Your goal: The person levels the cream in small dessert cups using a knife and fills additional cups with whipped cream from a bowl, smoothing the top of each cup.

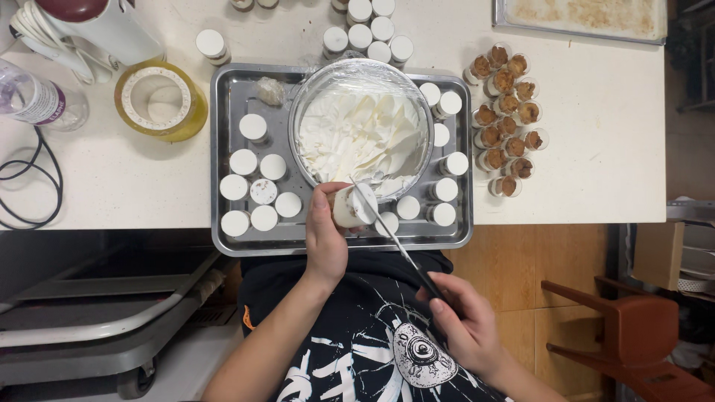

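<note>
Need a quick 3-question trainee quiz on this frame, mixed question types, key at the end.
1. True or false: the left hand holds a small cup over the metal tray.
2. Which tool does the right hand hold? A) whisk B) palette knife C) piping bag
3. Fill in: the glass bowl of white cream sits on the ____.

Key: 1 true; 2 B; 3 tray. The knife's blade tip rests on the cup's cream top. The brown-topped cups stand off the tray, on the white table.
</note>
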